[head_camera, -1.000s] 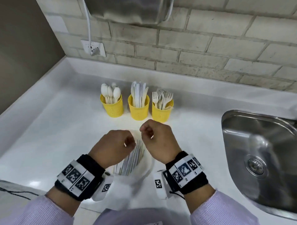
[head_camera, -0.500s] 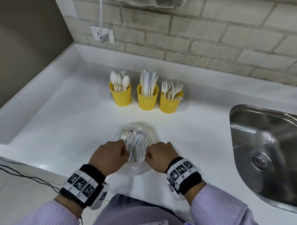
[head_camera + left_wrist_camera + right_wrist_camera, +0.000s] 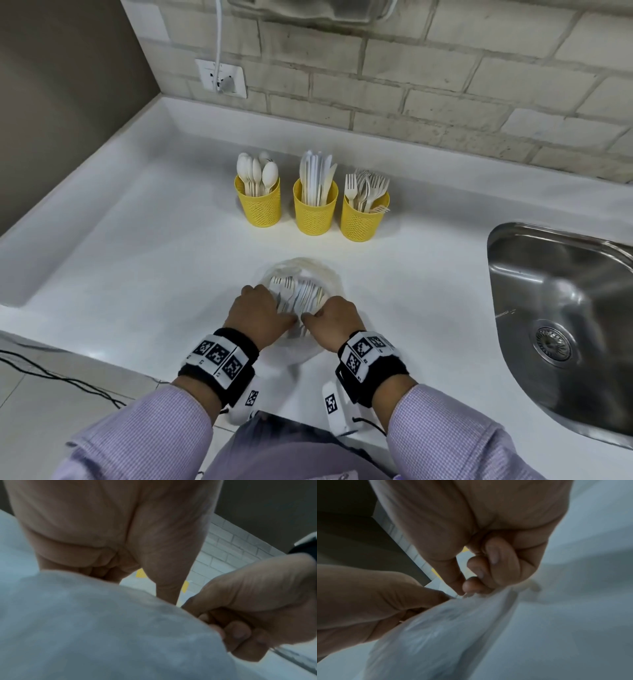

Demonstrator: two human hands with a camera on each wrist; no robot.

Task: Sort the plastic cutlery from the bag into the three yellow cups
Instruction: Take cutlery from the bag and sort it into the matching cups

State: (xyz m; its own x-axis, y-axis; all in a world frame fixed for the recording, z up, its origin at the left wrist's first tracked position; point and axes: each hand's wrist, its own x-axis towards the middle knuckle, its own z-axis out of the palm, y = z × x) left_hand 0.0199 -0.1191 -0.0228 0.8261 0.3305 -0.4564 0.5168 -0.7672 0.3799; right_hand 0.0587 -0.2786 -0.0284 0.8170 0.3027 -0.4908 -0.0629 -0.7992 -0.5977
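Observation:
Three yellow mesh cups stand in a row on the white counter: the left cup [image 3: 259,205] holds spoons, the middle cup [image 3: 315,208] knives, the right cup [image 3: 364,219] forks. Nearer me lies a clear plastic bag [image 3: 310,270] with several white forks and other cutlery [image 3: 301,294] inside. My left hand [image 3: 262,317] and right hand [image 3: 334,323] sit side by side on the bag's near part, fingers curled, pinching its plastic. In the wrist views the bag [image 3: 102,628] [image 3: 453,635] fills the foreground and the fingers [image 3: 476,586] pinch its film.
A steel sink [image 3: 565,325] is sunk into the counter [image 3: 154,274] at the right. A brick wall with a socket [image 3: 221,77] and cable runs behind the cups. A black cable [image 3: 51,373] trails on the floor at the left.
Both hands have dropped from a raised position down onto the counter with the bag, then drawn closer together on it. The bag now lies flatter, with the fork heads showing.

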